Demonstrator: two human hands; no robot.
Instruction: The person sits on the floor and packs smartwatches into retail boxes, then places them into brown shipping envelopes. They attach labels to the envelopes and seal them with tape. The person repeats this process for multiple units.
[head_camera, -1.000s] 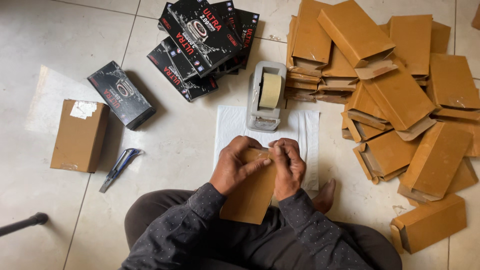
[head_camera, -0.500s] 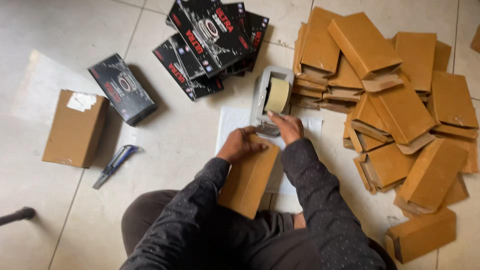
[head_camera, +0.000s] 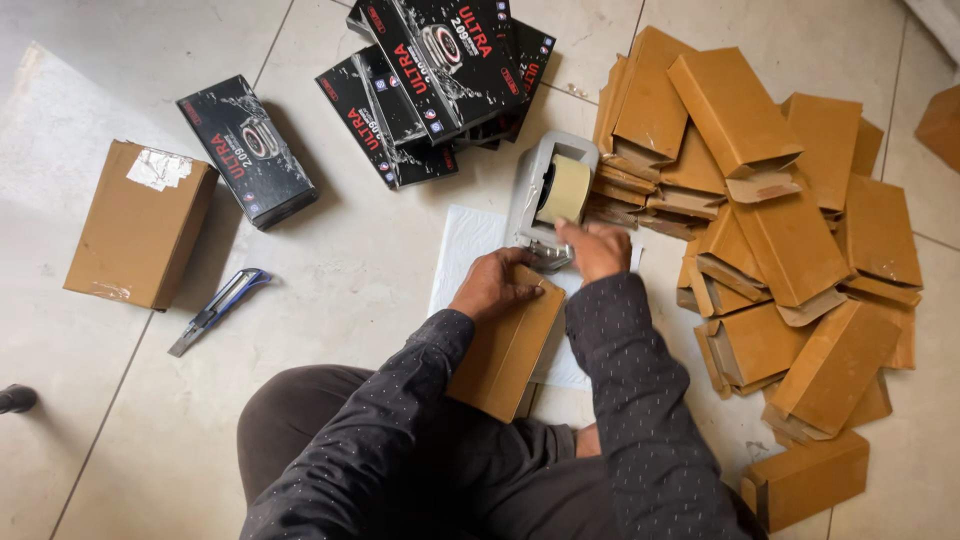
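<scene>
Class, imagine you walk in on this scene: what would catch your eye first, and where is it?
The big heap of brown cardboard boxes at the right stands out first, then the stack of glossy black boxes at top centre. In the middle, the right hand reaches to the grey tape dispenser, and the left hand presses a brown box on the lap.

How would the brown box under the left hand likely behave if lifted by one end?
The brown box looks like thin folded card, so probably light and slightly bendy. Its flat faces suggest it would slide rather than roll. The left hand pins it, hinting it shifts easily.
</scene>
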